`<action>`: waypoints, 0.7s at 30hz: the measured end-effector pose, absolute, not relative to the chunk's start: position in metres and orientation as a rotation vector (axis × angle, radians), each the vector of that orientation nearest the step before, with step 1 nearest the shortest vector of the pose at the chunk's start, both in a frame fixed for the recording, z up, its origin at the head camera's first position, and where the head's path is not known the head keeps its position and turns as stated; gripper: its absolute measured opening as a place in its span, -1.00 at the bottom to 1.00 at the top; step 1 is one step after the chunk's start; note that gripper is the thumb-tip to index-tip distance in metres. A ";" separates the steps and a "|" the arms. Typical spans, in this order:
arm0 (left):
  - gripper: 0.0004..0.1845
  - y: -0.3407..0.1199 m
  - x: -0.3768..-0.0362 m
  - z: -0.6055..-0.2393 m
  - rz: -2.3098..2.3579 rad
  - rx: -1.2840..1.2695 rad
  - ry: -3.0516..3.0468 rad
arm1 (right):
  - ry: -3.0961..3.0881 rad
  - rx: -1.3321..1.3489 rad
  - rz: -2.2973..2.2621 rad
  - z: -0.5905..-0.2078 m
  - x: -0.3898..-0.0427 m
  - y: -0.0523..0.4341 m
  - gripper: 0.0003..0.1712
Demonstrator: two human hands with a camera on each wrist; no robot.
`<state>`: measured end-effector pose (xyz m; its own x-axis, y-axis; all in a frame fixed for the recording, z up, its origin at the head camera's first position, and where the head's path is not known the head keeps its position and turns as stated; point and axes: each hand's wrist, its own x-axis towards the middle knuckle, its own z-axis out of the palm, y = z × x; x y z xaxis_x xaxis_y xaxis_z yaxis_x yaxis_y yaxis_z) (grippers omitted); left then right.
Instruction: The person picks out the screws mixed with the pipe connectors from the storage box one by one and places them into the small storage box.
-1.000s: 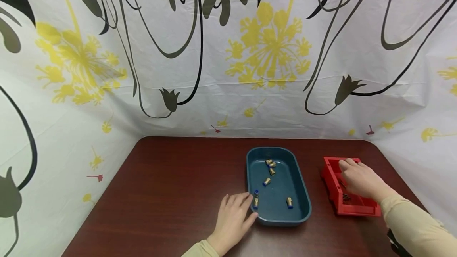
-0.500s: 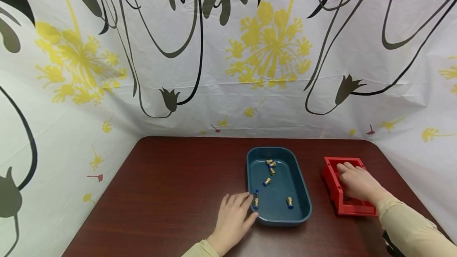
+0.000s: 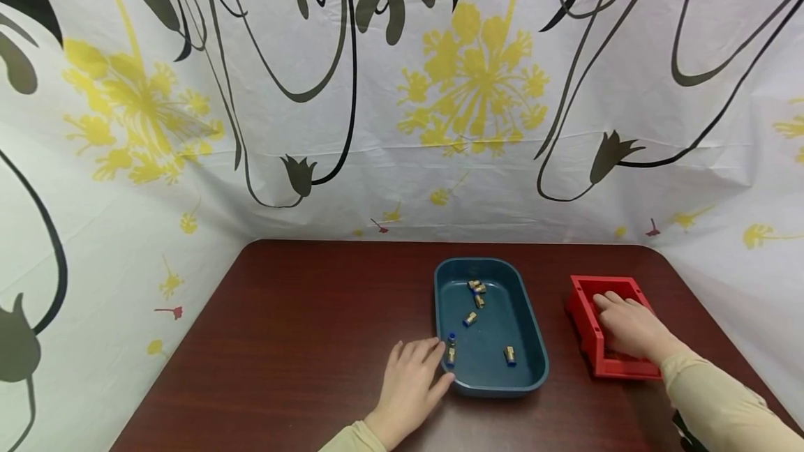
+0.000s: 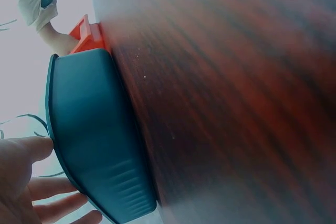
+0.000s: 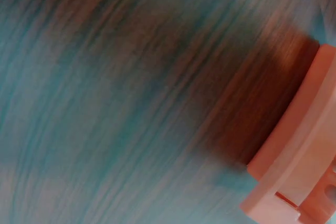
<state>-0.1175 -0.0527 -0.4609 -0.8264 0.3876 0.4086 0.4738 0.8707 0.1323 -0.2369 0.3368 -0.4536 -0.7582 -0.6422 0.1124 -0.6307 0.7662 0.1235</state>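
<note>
A dark blue tray [image 3: 535,340] sits on the brown table [image 3: 301,340] with several brass fittings [image 3: 470,319] loose inside it. My left hand [image 3: 433,361] rests flat on the table at the tray's near left corner, and its relaxed fingers touch the rim. In the left wrist view the tray's outer wall [image 4: 94,140] stands beside my fingers [image 4: 37,187]. My right hand [image 3: 612,302] lies palm down inside a red bin [image 3: 581,312] to the right of the tray, fingers stretched forward. Whatever is under the palm is hidden.
A flowered white sheet [image 3: 402,124] closes off the back and both sides of the table. Bare tabletop spreads left of the tray. The red bin's corner [image 5: 304,166] shows in the right wrist view, and the red bin [image 4: 86,35] shows behind the tray in the left wrist view.
My right hand has sunk from above the red bin down into it. The left hand, the tray and the fittings have stayed put.
</note>
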 end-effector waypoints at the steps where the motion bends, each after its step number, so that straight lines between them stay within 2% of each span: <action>1: -0.56 -0.053 -0.118 -0.461 -0.324 -0.639 -2.669 | -2.815 1.015 -0.117 -0.454 -0.236 0.337 -0.81; 14: -0.56 -0.052 -0.118 -0.463 -0.332 -0.650 -2.667 | -2.792 0.992 -0.094 -0.456 -0.232 0.343 -0.81; 21: -0.55 -0.053 -0.118 -0.460 -0.327 -0.641 -2.660 | -2.603 1.013 -0.025 -0.437 -0.226 0.352 -0.64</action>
<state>-0.1180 -0.0534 -0.4600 -0.8219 0.3882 0.4169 0.4776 0.8685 0.1330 -0.2264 0.3523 -0.4365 -0.6850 -0.6585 0.3117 -0.6523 0.7449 0.1401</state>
